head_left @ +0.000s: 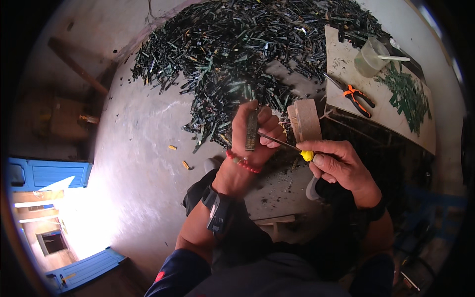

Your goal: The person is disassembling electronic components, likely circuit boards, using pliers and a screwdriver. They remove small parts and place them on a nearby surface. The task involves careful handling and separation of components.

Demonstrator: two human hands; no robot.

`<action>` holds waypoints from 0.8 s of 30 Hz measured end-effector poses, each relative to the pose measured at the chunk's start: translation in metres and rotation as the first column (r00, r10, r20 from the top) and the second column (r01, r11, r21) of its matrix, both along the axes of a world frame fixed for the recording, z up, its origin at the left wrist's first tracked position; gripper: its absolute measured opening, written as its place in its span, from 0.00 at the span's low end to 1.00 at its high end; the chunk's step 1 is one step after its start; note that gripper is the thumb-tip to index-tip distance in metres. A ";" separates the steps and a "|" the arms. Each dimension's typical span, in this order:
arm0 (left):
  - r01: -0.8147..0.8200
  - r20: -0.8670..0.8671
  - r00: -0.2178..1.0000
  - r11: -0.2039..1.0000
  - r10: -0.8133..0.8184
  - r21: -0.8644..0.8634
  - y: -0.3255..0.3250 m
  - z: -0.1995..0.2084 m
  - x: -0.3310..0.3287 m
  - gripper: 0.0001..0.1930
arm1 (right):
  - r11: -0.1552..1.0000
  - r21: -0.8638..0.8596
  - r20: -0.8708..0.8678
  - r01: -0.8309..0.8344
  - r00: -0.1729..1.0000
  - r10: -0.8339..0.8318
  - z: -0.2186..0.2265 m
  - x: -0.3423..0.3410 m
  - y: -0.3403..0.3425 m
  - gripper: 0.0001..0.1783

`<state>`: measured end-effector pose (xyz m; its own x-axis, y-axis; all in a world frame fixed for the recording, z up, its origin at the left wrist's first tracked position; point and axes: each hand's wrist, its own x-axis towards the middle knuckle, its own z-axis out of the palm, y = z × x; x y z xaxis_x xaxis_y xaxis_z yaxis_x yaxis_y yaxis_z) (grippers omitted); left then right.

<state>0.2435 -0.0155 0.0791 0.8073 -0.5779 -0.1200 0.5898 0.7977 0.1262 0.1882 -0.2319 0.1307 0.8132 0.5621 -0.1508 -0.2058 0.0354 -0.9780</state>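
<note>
My left hand [237, 136] is closed around a narrow dark green strip [251, 132], which looks like a piece of circuit board and stands upright along the palm. Between the thumb and fingers of my right hand [346, 166] is a screwdriver [307, 156] with a yellow handle. Its thin metal shaft points left, and the tip reaches the strip's edge by my left fingers; whether it touches cannot be made out. Just beyond my hands stands a round tan block [308, 121].
A large heap of dark strips [198, 54] covers the floor ahead. On a pale board [341, 54] at the right lie orange-and-black pliers [352, 96], a clear plastic cup [370, 57] and several green strips [405, 96]. Blue doors [54, 174] stand open at the left.
</note>
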 end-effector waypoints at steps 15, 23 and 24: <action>0.057 0.012 0.998 0.998 -0.057 -0.033 -0.002 -0.002 -0.004 0.20 | 0.989 -0.145 0.298 0.000 0.954 0.043 0.005 0.003 -0.008 0.16; 0.069 0.039 0.997 0.997 -0.068 -0.018 -0.004 -0.003 -0.006 0.19 | 0.993 -0.115 0.293 0.015 0.956 0.019 0.007 0.002 -0.007 0.15; 0.067 0.032 0.997 0.998 -0.067 -0.007 -0.003 -0.003 -0.007 0.19 | 0.993 -0.117 0.277 0.008 0.961 0.025 0.007 0.003 -0.007 0.15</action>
